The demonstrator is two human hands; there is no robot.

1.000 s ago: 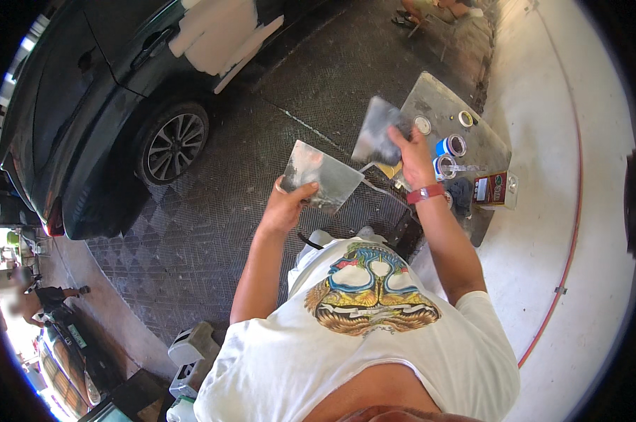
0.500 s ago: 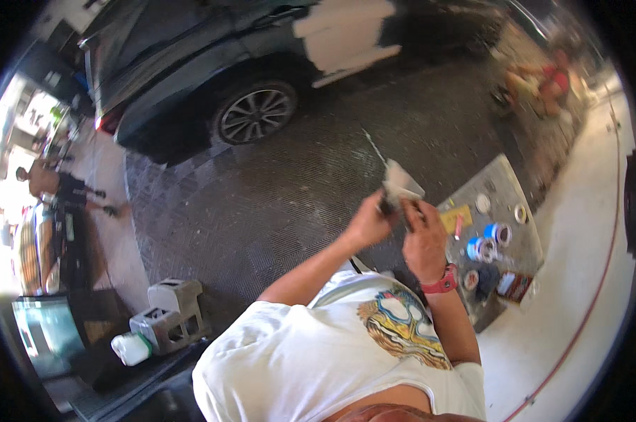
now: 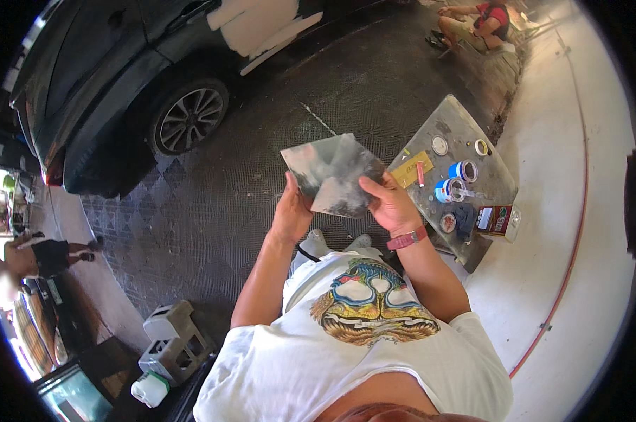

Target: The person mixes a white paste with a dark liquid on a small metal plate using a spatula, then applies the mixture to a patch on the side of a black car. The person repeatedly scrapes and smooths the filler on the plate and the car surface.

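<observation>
Between my two hands is a flat, roughly square plate (image 3: pixel 332 172) with a shiny grey surface and cloudy whitish smears. My left hand (image 3: pixel 292 209) is closed on its left edge, the fingers hidden behind it. On the other side my right hand (image 3: pixel 394 205) grips the right edge, with the thumb lying over the top face. A red watch band (image 3: pixel 407 238) circles my right wrist. The plate is held above the dark floor, its broad face turned up toward me.
A dark car (image 3: pixel 121 84) with a pale filler patch (image 3: pixel 258 28) stands ahead left. To the right, a grey work table (image 3: pixel 441 126) carries blue-labelled cans (image 3: pixel 463 171), tape and a yellow sheet. One person sits at far right; another is at far left. Grey plastic steps (image 3: pixel 174 330) stand lower left.
The plate has turned from nearly edge-on to face up. My hands have moved left and farther apart onto its opposite edges. The whole view has swung to the right.
</observation>
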